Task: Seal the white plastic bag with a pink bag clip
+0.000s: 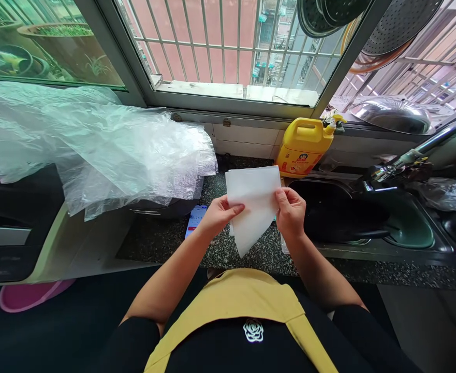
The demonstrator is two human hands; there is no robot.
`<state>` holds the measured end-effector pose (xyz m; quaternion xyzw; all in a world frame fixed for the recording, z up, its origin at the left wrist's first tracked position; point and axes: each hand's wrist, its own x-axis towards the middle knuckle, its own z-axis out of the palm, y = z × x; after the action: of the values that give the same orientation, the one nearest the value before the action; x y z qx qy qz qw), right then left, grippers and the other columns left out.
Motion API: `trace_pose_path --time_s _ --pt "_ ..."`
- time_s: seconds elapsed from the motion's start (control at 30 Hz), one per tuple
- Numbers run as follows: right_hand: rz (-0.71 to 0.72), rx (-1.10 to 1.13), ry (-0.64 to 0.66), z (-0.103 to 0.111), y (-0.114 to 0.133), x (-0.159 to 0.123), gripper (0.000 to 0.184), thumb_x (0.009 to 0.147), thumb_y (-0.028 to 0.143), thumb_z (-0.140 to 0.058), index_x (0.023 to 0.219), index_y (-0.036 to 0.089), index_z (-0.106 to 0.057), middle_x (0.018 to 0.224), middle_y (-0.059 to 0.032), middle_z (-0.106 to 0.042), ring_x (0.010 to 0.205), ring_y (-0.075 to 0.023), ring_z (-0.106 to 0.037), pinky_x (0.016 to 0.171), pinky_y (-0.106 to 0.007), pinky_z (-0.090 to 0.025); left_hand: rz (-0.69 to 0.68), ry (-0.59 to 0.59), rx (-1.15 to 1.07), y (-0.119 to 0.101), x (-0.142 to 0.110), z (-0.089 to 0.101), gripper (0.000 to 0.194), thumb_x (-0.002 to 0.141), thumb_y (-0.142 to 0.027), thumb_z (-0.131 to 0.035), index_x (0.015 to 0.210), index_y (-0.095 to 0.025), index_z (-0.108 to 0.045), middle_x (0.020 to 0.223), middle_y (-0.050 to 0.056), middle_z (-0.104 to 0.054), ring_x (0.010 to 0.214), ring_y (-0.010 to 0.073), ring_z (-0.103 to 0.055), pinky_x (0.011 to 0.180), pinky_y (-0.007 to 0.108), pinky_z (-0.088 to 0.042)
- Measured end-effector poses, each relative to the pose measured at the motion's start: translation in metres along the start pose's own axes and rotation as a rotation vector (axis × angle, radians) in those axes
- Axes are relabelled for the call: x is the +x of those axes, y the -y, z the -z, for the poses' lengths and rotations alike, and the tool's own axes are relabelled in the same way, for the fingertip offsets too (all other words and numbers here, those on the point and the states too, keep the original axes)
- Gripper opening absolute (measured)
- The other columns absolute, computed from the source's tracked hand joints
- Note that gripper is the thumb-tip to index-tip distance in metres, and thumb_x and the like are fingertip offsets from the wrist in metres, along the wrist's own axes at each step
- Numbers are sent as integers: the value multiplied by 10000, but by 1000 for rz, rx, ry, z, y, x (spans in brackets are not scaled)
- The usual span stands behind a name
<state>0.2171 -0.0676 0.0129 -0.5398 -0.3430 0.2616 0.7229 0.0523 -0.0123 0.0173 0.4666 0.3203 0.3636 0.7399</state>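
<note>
Sheet [253, 202], white, thin, smooth, possibly folded: held over the counter [228, 248], its upper edge nearly straight, its lower end drawn to a point. The left edge is pinched between thumb and fingers of the left hand [220, 213], the right edge likewise by the right hand [292, 211]; finger ends behind the sheet are hidden. Whether paper or cloth cannot be told.

Phone [195, 220]: lit screen, partly covered by the left forearm; its text cannot be read.

Plastic film [134, 150]: clear, crinkled, draped at left, cut off by the frame; the things beneath are mostly concealed.

Sink [439, 254]: dark, its contents hard to make out. Tap [396, 168]: shiny metal.

Jug [303, 147]: yellow, moulded handle, printed label, stood behind the sink.

Counter: speckled dark stone. Apron [256, 295]: plain yellow fabric, lower part cut off.
</note>
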Motion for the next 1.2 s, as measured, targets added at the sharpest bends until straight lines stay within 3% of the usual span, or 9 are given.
trace_pose_path --time_s 0.2,0.3,0.4,0.47,0.67,0.8,1.0,1.1,1.2 --pt "-27 -108 21 6 4 4 345 730 509 -643 642 184 -568 557 33 -498 511 -89 -428 484 -228 -363 -121 -103 -49 8 -2 -2 344 533 -414 -824 693 -160 -658 700 11 -699 678 147 -648 669 269 -523" --pt "-22 -106 57 8 3 1 339 744 522 -636 824 195 -593 602 26 -545 521 -102 -473 504 -242 -404 -169 -182 -67 10 -2 -4 366 522 -416 -825 704 -165 -632 684 -3 -686 640 127 -634 637 245 -514" --pt "42 -111 125 11 -1 -6 485 755 486 -654 1145 240 -504 649 35 -576 543 -114 -518 537 -257 -439 -202 -247 -78 9 -2 -4 469 546 -399 -817 919 -187 -627 668 -14 -682 612 123 -632 610 234 -504" --pt "112 -153 198 15 -4 -11 541 744 445 -684 1206 263 -469 714 24 -601 614 -130 -560 586 -274 -466 -220 -271 -51 9 -4 -4 590 592 -379 -799 1112 -212 -577 628 -29 -666 556 106 -603 577 221 -488" --pt "265 -386 306 24 -7 -11 247 723 319 -717 949 235 -660 904 -29 -675 827 -173 -608 799 -355 -479 -251 -274 1 6 -11 -4 635 651 -383 -762 1224 -240 -530 611 -37 -654 507 87 -556 526 197 -459" --pt "302 -463 363 25 -2 -10 67 763 281 -672 800 226 -683 715 -3 -636 691 -153 -565 686 -325 -456 -257 -274 -5 8 -11 -1 571 646 -375 -766 1160 -221 -571 629 -33 -660 550 87 -577 540 176 -452" --pt "363 -508 375 23 0 -9 74 771 266 -664 709 228 -677 705 -13 -563 700 -157 -527 625 -309 -429 -285 -287 66 18 -9 6 455 680 -358 -738 1091 -209 -612 656 -22 -648 589 97 -573 571 190 -443" --pt "408 -543 386 22 1 -8 76 778 264 -654 708 237 -664 756 -26 -580 760 -177 -539 690 -345 -450 -356 -317 248 17 -10 11 377 738 -367 -684 1076 -210 -628 704 -4 -640 648 121 -578 648 236 -464" --pt "456 -609 446 21 5 -5 100 801 257 -628 705 239 -648 753 -25 -611 746 -179 -546 741 -374 -451 -569 -362 621 6 -13 15 319 713 -375 -709 994 -228 -672 881 45 -663 881 195 -583 858 335 -448"
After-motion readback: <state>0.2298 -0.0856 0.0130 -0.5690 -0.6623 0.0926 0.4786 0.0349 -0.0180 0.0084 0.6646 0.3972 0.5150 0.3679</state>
